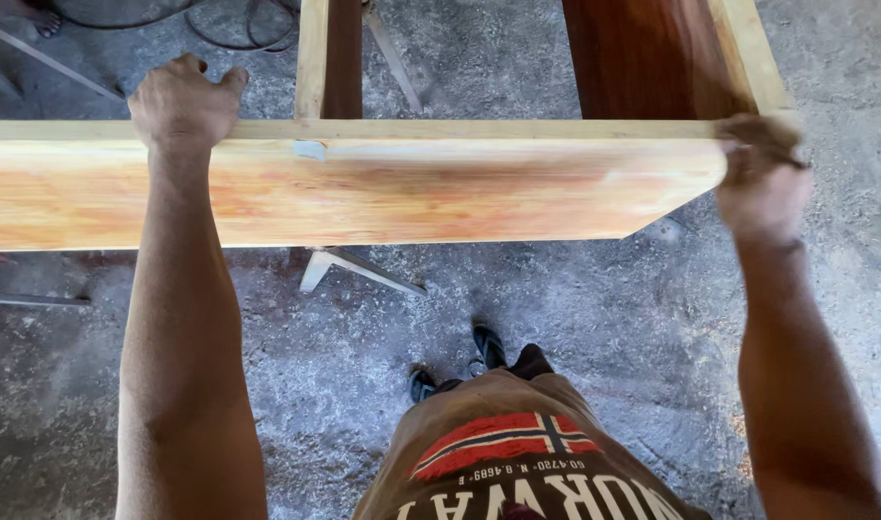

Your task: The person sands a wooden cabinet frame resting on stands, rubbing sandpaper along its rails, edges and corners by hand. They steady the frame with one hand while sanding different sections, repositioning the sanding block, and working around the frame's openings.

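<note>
Two hands at work, both arms stretched straight out and down from the head camera, well apart. Left hand (pixel 182 101) curled over the far top edge of a long pale wooden board (pixel 363 193), fingers folded out of sight behind it, knuckles up, forearm lying across the board's broad face. Right hand (pixel 763 178) blurred, clamped at the board's right end corner, fingers wrapped round the edge, wrist bent slightly inward. Both closed on the wood.

Board held on edge, running left to right across the view, orange-streaked grain on the face turned to the camera, a small grey-white patch (pixel 310 150) near the top edge just right of the left hand. Joined behind it to a frame: a narrow pale upright (pixel 312 58) beside a dark red-brown strip, and a wide red-brown panel (pixel 643 58) with a pale border further right.

Below, rough grey concrete floor (pixel 575 318) dusted with sawdust. Pale wooden offcut (pixel 349 268) lying on the floor under the board. Dark sandals (pixel 484 351) near the bottom centre, above a brown shirt (pixel 508 453) bearing a red, white and blue flag print with pale lettering beneath. Dark cables (pixel 238 29) looped on the floor at the top left.
</note>
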